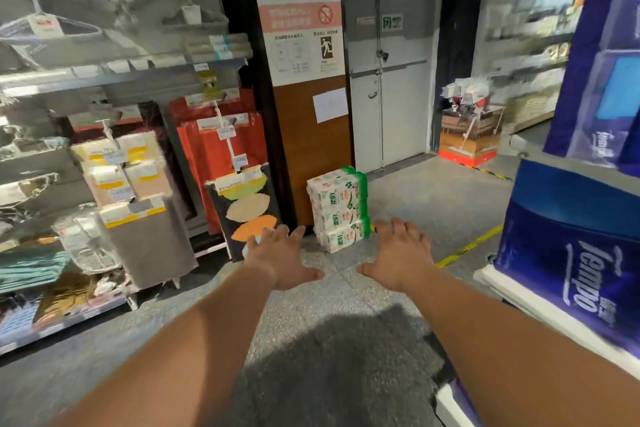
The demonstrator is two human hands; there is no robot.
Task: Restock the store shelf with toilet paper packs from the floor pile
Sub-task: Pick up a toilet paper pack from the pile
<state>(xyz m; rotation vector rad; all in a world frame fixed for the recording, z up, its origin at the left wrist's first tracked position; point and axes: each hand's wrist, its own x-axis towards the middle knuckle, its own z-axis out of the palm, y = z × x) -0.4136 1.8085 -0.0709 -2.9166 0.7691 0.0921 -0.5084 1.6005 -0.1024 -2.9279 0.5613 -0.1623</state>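
A pile of white and green toilet paper packs (338, 209) stands on the floor against a brown pillar, three packs high. Both my arms stretch forward toward it. My left hand (280, 257) is open, palm down, fingers spread, just left of and below the pile. My right hand (401, 257) is open the same way, just right of the pile's bottom pack. Neither hand touches the pile. On the right, the store shelf (554, 302) holds large blue tissue packs (568, 250).
A rack of hanging goods and boxes (131, 184) lines the left side. The brown pillar (311, 135) with a fire-exit sign stands behind the pile, grey double doors (391, 80) beside it. A yellow floor line (467, 246) runs right. Grey floor lies between me and the pile.
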